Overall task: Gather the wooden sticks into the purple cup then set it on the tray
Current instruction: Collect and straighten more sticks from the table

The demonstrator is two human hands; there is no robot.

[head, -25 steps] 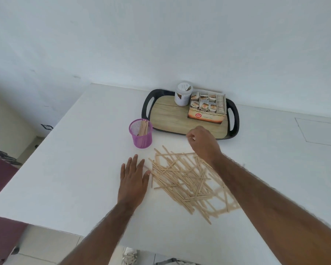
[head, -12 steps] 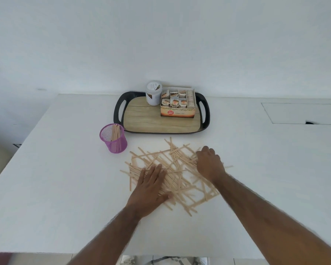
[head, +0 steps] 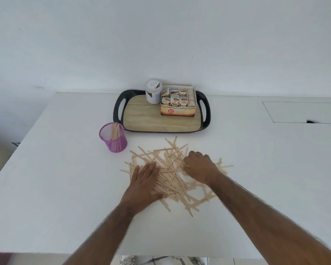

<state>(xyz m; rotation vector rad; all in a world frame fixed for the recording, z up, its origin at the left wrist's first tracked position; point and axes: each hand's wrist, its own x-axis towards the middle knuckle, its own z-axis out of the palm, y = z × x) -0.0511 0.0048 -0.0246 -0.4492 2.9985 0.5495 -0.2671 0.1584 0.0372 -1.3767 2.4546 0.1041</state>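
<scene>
Tray: stood beyond sticks.
Sticks: lay crisscrossed before tray; hasty sweeping could scatter them.
Left hand: lay flat on sticks, fingers straight, together.
Right hand: fingers curled onto sticks; grip unclear.
Cup: stood left of sticks; a knock might tip it.

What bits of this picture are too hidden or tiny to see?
Head view:
Some wooden sticks under the left hand: its flat palm covers them.
Fingertips of the right hand: curled underneath, so a pinched stick cannot be confirmed.
How many sticks stand in the purple cup: they overlap.
Label on the white jar: too small to read.
</scene>
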